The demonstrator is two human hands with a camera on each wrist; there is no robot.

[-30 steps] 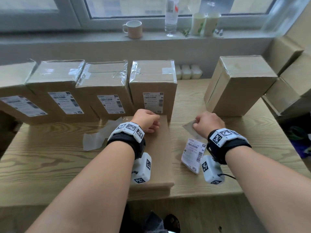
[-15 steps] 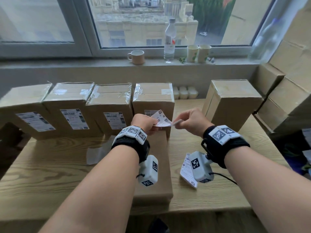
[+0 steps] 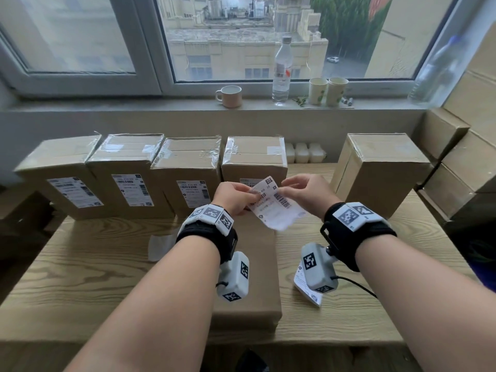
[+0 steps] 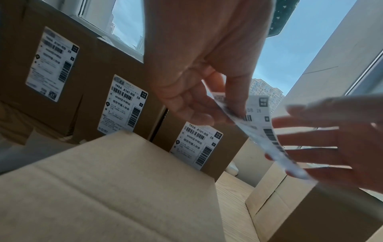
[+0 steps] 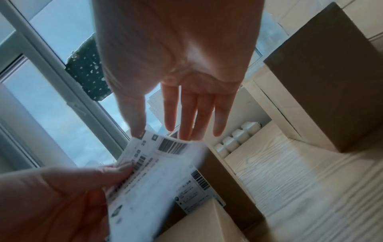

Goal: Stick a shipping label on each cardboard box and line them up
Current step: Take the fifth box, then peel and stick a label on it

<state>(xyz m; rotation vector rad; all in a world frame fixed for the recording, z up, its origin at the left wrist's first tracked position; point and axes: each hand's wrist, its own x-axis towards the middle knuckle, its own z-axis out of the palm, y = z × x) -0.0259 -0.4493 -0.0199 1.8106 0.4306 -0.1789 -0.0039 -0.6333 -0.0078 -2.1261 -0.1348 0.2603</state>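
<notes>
A white shipping label (image 3: 273,204) hangs in the air over a flat cardboard box (image 3: 249,267) that lies on the table in front of me. My left hand (image 3: 233,196) pinches the label's left edge between thumb and fingers (image 4: 207,117). My right hand (image 3: 300,193) has straight, spread fingers; in the right wrist view its thumb tip touches the label (image 5: 149,176) at the top corner and its fingertips (image 5: 186,131) lie behind the top edge. Several boxes bearing labels (image 3: 188,181) stand in a row at the back left. A box with no label showing (image 3: 381,173) stands upright at the right.
Another label (image 3: 308,291) lies on the table under my right wrist. A strip of backing paper (image 3: 161,247) lies left of the flat box. More boxes (image 3: 461,146) are stacked at the far right. A mug (image 3: 229,95), bottle (image 3: 281,71) and cups (image 3: 327,91) stand on the sill.
Both hands have risen from the table with a label. It now faces up between them, and the right hand's fingers have straightened from a pinch.
</notes>
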